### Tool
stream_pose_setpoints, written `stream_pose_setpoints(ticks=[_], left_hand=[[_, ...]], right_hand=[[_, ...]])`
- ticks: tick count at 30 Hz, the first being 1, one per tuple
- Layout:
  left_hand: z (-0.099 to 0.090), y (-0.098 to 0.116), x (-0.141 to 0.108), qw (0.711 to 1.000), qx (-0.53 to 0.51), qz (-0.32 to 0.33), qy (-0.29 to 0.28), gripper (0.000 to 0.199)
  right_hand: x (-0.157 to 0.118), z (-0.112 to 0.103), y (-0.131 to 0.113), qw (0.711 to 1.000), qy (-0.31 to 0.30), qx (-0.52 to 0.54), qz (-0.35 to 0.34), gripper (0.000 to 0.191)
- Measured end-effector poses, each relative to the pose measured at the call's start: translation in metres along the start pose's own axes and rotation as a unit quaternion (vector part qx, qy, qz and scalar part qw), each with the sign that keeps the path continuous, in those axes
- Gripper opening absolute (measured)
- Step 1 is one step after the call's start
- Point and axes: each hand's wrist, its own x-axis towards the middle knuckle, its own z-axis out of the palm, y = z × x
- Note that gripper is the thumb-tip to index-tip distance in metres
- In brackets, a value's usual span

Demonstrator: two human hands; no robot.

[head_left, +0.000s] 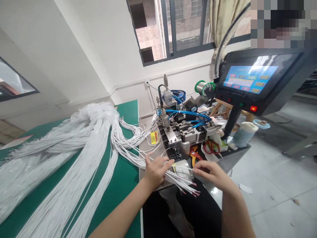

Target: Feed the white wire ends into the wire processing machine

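A bundle of thin white cables (177,180) runs beneath my left hand (156,169), its stripped ends showing reddish tips over the machine's front edge. My left hand is closed, thumb and fingers around part of the cables. One single white cable (183,167) stretches from it across to my right hand (211,173). There, the thumb and forefinger pinch that cable close to its end. Just beyond both hands stands a bench machine (173,137) with metal cylinders and blue air hoses.
Long white cables (81,165) in plastic wrap spread over the green table (128,132) at left. Orange-handled cutters (195,155) and red-handled scissors (211,147) lie beside the machine. A control screen (250,79), a green wire spool (204,87) and a bottle (244,134) stand to the right.
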Motion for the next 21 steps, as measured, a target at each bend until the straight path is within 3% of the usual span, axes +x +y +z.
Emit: stream_pose_setpoints(ticks=[5,11,17,21], left_hand=[[-0.002,0.001,0.001,1.0,0.002,0.019,0.015,0.021],[0.004,-0.002,-0.004,1.0,0.007,0.024,0.015,0.021],[0.008,-0.003,-0.005,1.0,0.009,0.019,0.006,0.022],[0.008,-0.003,-0.003,1.0,0.017,0.013,0.007,0.024]], right_hand=[[0.017,0.017,0.01,0.991,0.111,0.078,0.013,0.03],[0.036,0.042,0.009,0.969,0.187,0.158,0.008,0.032],[0.042,0.048,0.008,0.958,0.196,0.209,-0.002,0.029],[0.042,0.041,0.014,0.958,0.143,0.248,0.013,0.03]])
